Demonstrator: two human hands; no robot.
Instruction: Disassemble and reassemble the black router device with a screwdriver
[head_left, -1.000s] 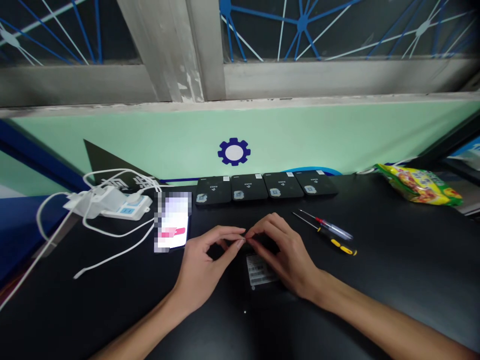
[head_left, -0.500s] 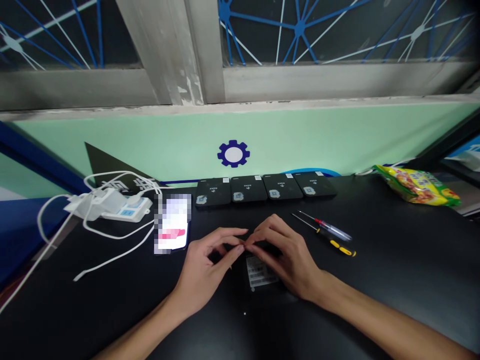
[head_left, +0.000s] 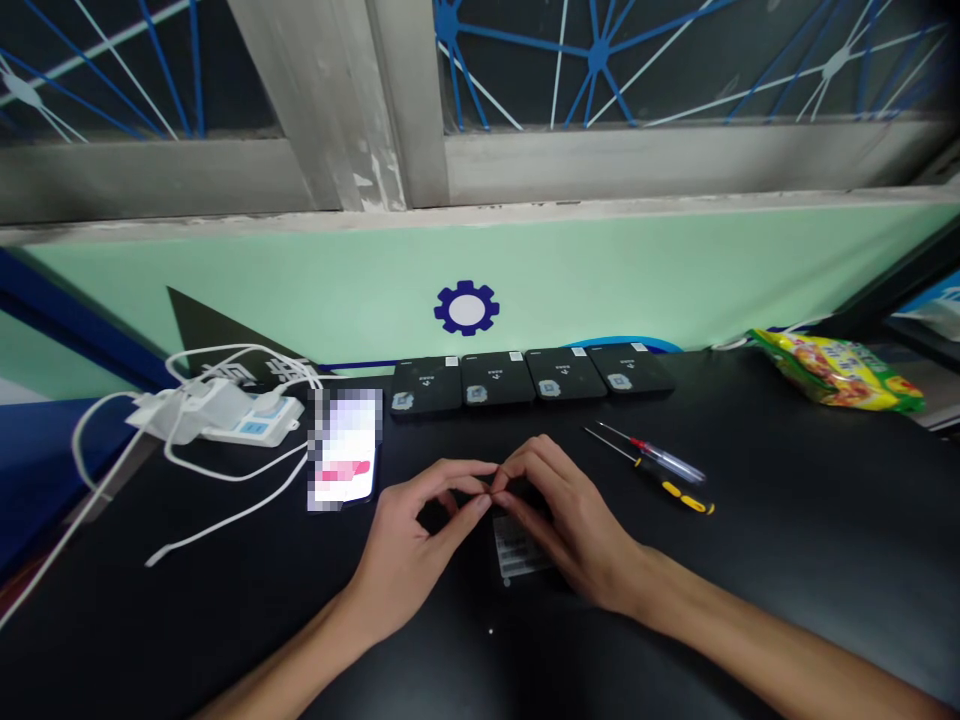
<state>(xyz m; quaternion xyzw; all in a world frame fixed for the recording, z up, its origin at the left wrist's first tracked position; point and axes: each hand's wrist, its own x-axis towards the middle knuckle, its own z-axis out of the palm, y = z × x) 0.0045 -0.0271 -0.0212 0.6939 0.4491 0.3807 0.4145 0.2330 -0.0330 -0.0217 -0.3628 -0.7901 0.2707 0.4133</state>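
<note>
My left hand (head_left: 420, 545) and my right hand (head_left: 566, 525) meet above a black device (head_left: 517, 580) that lies on the black table. Thumb and fingers of both hands are pinched together at one spot; whatever is between them is too small to make out. A white printed label (head_left: 519, 550) shows on the device, partly covered by my right hand. Most of the device blends into the dark table or is hidden under my hands. A tiny bright speck (head_left: 491, 631) sits on the table in front of it.
Several flat black boxes (head_left: 499, 378) stand in a row by the wall. Right of my hands lie a red-and-clear screwdriver (head_left: 667, 458) and a yellow-and-black screwdriver (head_left: 679, 492). A lit phone (head_left: 345, 450), a power strip (head_left: 259, 420) with white cables, and a yellow-green snack bag (head_left: 840, 372) are around.
My right hand has shifted slightly left and down over the label, covering more of it. The fingertips stay together at almost the same spot.
</note>
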